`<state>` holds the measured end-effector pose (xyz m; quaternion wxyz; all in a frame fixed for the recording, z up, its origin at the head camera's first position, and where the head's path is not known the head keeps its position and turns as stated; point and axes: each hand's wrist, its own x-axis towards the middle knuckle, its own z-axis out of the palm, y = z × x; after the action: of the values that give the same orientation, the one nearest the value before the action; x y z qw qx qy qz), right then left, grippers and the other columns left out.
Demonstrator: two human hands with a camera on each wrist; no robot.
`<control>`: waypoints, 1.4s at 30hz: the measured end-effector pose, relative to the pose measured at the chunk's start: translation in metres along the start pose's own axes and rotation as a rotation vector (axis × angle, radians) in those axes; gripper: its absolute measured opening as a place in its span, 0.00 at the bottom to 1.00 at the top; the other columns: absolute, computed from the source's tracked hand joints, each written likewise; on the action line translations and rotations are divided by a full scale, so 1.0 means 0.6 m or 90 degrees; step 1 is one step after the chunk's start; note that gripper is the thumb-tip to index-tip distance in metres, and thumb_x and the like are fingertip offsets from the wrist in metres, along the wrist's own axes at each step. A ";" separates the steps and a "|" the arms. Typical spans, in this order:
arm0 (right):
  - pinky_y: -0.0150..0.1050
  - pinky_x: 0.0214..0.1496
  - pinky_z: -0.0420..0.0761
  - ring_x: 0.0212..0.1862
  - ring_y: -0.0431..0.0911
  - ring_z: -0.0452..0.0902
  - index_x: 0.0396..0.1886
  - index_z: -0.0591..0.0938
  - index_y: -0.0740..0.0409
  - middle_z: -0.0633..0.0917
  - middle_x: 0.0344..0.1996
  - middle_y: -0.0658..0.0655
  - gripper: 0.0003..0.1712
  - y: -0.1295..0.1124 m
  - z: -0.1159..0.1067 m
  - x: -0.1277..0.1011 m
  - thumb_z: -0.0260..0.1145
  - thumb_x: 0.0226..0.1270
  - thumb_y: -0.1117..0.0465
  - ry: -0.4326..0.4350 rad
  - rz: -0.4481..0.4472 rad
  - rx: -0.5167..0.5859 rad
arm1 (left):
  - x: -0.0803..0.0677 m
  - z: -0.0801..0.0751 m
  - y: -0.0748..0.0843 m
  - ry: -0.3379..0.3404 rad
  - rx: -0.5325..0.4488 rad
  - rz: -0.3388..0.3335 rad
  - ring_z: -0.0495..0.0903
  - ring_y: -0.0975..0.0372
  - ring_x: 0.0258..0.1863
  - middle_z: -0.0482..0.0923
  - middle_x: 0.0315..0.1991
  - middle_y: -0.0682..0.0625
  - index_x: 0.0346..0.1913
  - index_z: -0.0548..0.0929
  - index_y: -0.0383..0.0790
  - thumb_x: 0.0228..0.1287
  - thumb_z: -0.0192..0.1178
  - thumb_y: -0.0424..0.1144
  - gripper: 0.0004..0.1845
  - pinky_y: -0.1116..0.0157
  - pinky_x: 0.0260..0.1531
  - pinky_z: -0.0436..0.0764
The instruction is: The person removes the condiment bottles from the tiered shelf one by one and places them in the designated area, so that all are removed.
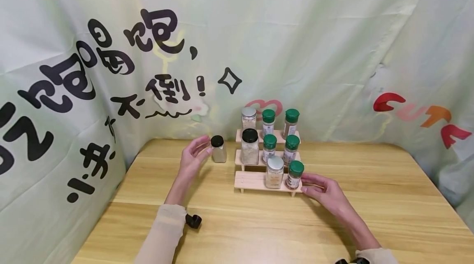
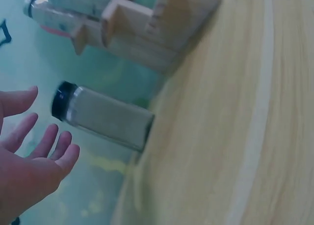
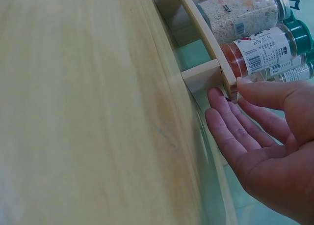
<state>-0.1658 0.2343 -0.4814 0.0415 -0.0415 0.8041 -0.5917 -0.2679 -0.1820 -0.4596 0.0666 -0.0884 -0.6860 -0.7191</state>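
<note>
My left hand (image 1: 193,155), fingers spread and relaxed, is beside a small clear jar (image 1: 219,154) with a black lid. In the left wrist view a gap shows between the fingertips and that jar (image 2: 108,117), which stands upright on the table. A three-tier wooden spice rack (image 1: 246,179) stands right of it, holding several spice jars. With thumb and fingers my right hand (image 1: 326,192) pinches the right end of the rack's lowest shelf (image 3: 208,36). Nearest to that hand is a green-capped spice jar (image 1: 294,175) with reddish contents, next to a silver-lidded jar (image 1: 275,172).
On the middle tier is a larger black-lidded jar (image 1: 249,147) beside green-capped jars. Another silver-lidded jar (image 1: 248,118) sits on the top tier. The wooden table (image 1: 259,227) backs onto a printed curtain (image 1: 314,50) close behind the rack.
</note>
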 end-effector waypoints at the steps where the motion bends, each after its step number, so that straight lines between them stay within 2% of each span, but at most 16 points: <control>1: 0.27 0.55 0.82 0.63 0.62 0.78 0.68 0.74 0.71 0.80 0.62 0.70 0.31 0.000 0.000 0.000 0.71 0.71 0.62 0.000 -0.002 0.001 | -0.004 0.002 0.005 0.006 0.000 0.006 0.73 0.45 0.67 0.74 0.66 0.36 0.67 0.75 0.31 0.66 0.66 0.26 0.26 0.68 0.61 0.79; 5: 0.28 0.54 0.82 0.62 0.62 0.78 0.68 0.75 0.72 0.80 0.61 0.71 0.30 0.001 -0.001 0.001 0.71 0.71 0.62 0.000 -0.010 -0.003 | -0.019 0.010 0.027 0.020 -0.004 0.028 0.74 0.44 0.65 0.76 0.64 0.34 0.64 0.77 0.30 0.66 0.65 0.25 0.23 0.68 0.61 0.79; 9: 0.28 0.55 0.82 0.62 0.62 0.78 0.67 0.75 0.70 0.81 0.61 0.70 0.30 0.002 -0.001 0.002 0.71 0.71 0.61 0.001 -0.004 -0.007 | -0.036 0.021 0.046 0.016 0.003 0.049 0.76 0.43 0.62 0.78 0.60 0.35 0.62 0.78 0.29 0.67 0.65 0.25 0.21 0.66 0.61 0.80; 14: 0.29 0.54 0.82 0.62 0.61 0.79 0.68 0.75 0.70 0.81 0.61 0.70 0.31 0.003 0.000 0.000 0.71 0.71 0.60 0.001 0.000 -0.017 | -0.048 0.032 0.058 -0.015 0.013 0.069 0.78 0.42 0.59 0.80 0.58 0.34 0.61 0.78 0.27 0.68 0.65 0.25 0.20 0.66 0.59 0.81; 21: 0.28 0.54 0.82 0.60 0.57 0.80 0.68 0.75 0.70 0.81 0.61 0.70 0.31 0.004 -0.002 -0.003 0.71 0.71 0.59 0.001 0.003 -0.010 | -0.060 0.046 0.073 -0.060 -0.004 0.081 0.78 0.39 0.57 0.78 0.57 0.29 0.61 0.77 0.24 0.68 0.65 0.25 0.20 0.64 0.58 0.82; 28: 0.28 0.54 0.82 0.57 0.46 0.82 0.68 0.75 0.69 0.81 0.60 0.70 0.31 0.000 -0.002 0.002 0.72 0.70 0.59 0.008 0.004 -0.018 | -0.074 0.068 0.093 -0.092 0.008 0.107 0.80 0.46 0.55 0.80 0.55 0.34 0.58 0.80 0.28 0.67 0.65 0.25 0.18 0.62 0.57 0.83; 32: 0.27 0.54 0.82 0.55 0.41 0.82 0.67 0.76 0.69 0.81 0.60 0.70 0.31 -0.001 -0.002 0.001 0.72 0.70 0.60 0.006 0.000 -0.015 | -0.079 0.080 0.093 -0.108 0.007 0.110 0.80 0.47 0.55 0.79 0.56 0.33 0.58 0.80 0.29 0.66 0.65 0.24 0.18 0.61 0.58 0.83; 35: 0.28 0.54 0.82 0.56 0.42 0.82 0.67 0.76 0.70 0.81 0.60 0.69 0.31 -0.001 -0.002 0.001 0.72 0.70 0.60 0.004 0.000 -0.012 | -0.082 0.089 0.090 -0.120 0.001 0.105 0.79 0.45 0.55 0.78 0.57 0.31 0.58 0.79 0.28 0.66 0.64 0.23 0.17 0.61 0.58 0.83; 39: 0.28 0.53 0.82 0.59 0.55 0.81 0.67 0.75 0.71 0.81 0.60 0.70 0.31 -0.002 -0.001 0.000 0.72 0.70 0.60 0.000 -0.007 -0.011 | -0.088 0.101 0.089 -0.137 -0.005 0.094 0.79 0.42 0.56 0.78 0.57 0.31 0.57 0.80 0.28 0.67 0.64 0.24 0.17 0.62 0.56 0.84; 42: 0.28 0.53 0.83 0.60 0.58 0.80 0.67 0.75 0.72 0.81 0.60 0.70 0.31 -0.002 -0.001 0.001 0.71 0.71 0.61 -0.004 -0.013 -0.009 | -0.092 0.111 0.088 -0.149 -0.007 0.090 0.78 0.39 0.56 0.78 0.57 0.32 0.57 0.80 0.28 0.67 0.65 0.25 0.17 0.61 0.55 0.85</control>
<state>-0.1662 0.2346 -0.4803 0.0375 -0.0516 0.8075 -0.5865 -0.2002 -0.1195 -0.4171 0.0364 -0.2200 -0.6771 -0.7013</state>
